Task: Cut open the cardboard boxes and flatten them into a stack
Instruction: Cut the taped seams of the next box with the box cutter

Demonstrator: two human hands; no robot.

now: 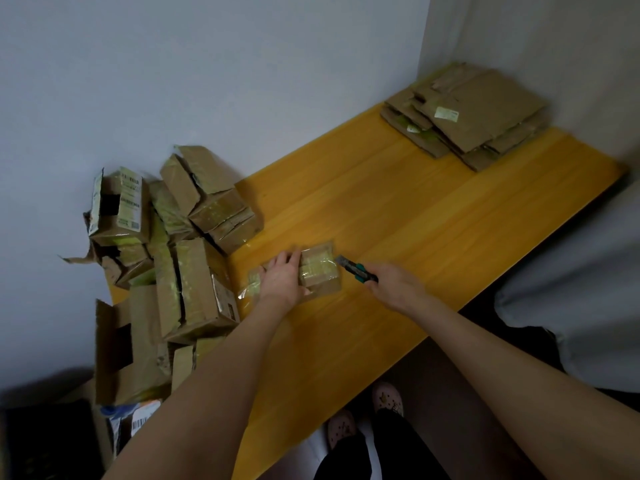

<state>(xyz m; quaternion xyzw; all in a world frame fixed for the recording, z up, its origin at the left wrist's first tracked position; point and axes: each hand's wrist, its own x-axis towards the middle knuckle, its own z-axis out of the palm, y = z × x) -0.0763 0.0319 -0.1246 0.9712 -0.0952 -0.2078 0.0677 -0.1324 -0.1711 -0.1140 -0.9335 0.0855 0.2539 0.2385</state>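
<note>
Cardboard of this kind handles easily, we judge. The small taped box lies on the tabletop, toward seven o'clock from its middle. Our left hand presses down on the box's nine o'clock half, fingers spread and fairly straight, pinning it rather than wrapping it. Our right hand is clenched round the handle of a utility knife, whose blade tip sits just beside the box's three o'clock edge; we cannot tell whether it touches.

We take the box to be light and probably empty, stiff at its corners but soft across its faces. Its glossy tape looks slippery, so it may skate under the blade's push. The best hold seems to be flat on top, weight straight down, with fingers clear of the cut line.

More uncut boxes are heaped at nine o'clock, and the flattened stack lies at one o'clock, well apart.
</note>
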